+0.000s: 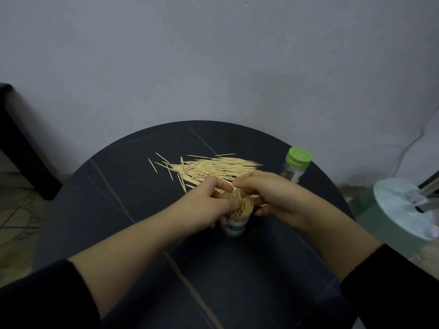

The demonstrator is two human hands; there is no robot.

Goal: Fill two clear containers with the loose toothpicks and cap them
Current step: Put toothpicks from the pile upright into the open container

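A clear container with a label stands uncapped at the table's middle, packed with upright toothpicks. My left hand grips its left side. My right hand hovers over its mouth and pinches a toothpick slanting into the opening. Behind the hands lies a spread pile of loose toothpicks. A second clear container with a green cap on stands at the right rear of the table.
The round dark table has pale veins. A black furniture leg stands at far left. A white round base with a metal arm sits off the right edge. A grey wall is behind.
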